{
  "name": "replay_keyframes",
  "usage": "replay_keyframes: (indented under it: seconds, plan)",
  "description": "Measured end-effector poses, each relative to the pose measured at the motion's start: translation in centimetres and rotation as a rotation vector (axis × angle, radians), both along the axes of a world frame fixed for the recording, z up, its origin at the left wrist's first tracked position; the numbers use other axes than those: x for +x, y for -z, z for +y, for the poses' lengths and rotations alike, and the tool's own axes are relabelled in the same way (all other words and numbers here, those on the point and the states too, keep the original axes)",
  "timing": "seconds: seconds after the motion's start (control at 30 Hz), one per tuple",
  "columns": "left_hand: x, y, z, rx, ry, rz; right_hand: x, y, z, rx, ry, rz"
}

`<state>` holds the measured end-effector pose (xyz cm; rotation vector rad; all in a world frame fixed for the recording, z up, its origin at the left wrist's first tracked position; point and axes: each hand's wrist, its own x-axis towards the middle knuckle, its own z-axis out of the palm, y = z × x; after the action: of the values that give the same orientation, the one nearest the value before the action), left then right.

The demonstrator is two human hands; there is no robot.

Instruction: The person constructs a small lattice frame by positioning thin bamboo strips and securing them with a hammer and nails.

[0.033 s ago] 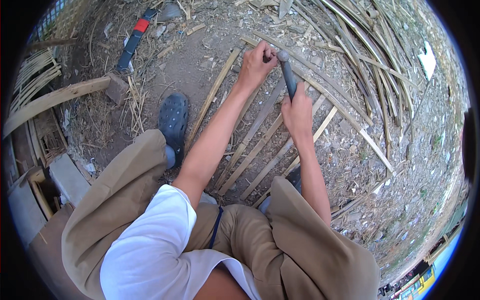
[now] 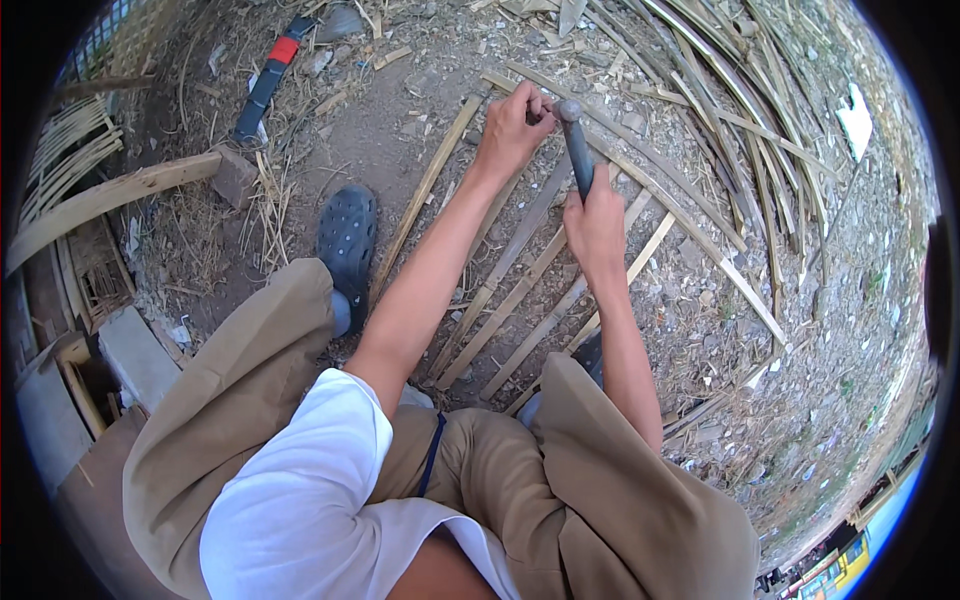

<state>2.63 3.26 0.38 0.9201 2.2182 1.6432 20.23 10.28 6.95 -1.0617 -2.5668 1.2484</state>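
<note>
I crouch over several long bamboo slats (image 2: 520, 280) that lie fanned out on the dirt, crossed by a longer slat (image 2: 690, 225). My right hand (image 2: 595, 222) grips the dark handle of a hammer (image 2: 577, 150), whose metal head rests near the crossing. My left hand (image 2: 512, 125) sits right beside the hammer head. Its fingers are pinched together on the bamboo slat at the crossing; anything smaller between them is too small to tell. My dark clog (image 2: 348, 240) stands to the left of the slats.
A red and black tool (image 2: 268, 75) lies on the dirt at the upper left. A pale wooden beam (image 2: 120, 195) and a block (image 2: 235, 175) lie to the left, beside woven bamboo frames (image 2: 60, 160). Bent bamboo strips (image 2: 720, 90) pile up at the upper right.
</note>
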Motion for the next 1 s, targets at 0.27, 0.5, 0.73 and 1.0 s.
replay_keyframes:
  seconds: [0.27, 0.5, 0.73, 1.0]
  plan:
    - [-0.5, 0.4, 0.0, -0.051, 0.021, -0.012, 0.6, 0.3, -0.2, -0.020, 0.032, 0.013]
    - [-1.3, 0.4, -0.4, -0.079, 0.063, 0.039, -0.1, 0.8, 0.0, 0.086, -0.042, -0.021]
    - [-1.9, 1.2, -0.3, 0.021, 0.071, -0.010, 0.6, 0.8, 0.3, 0.090, -0.056, -0.085]
    - [-1.6, 1.3, -0.5, -0.068, 0.058, 0.073, -0.1, 1.6, 0.8, 0.131, -0.111, -0.036]
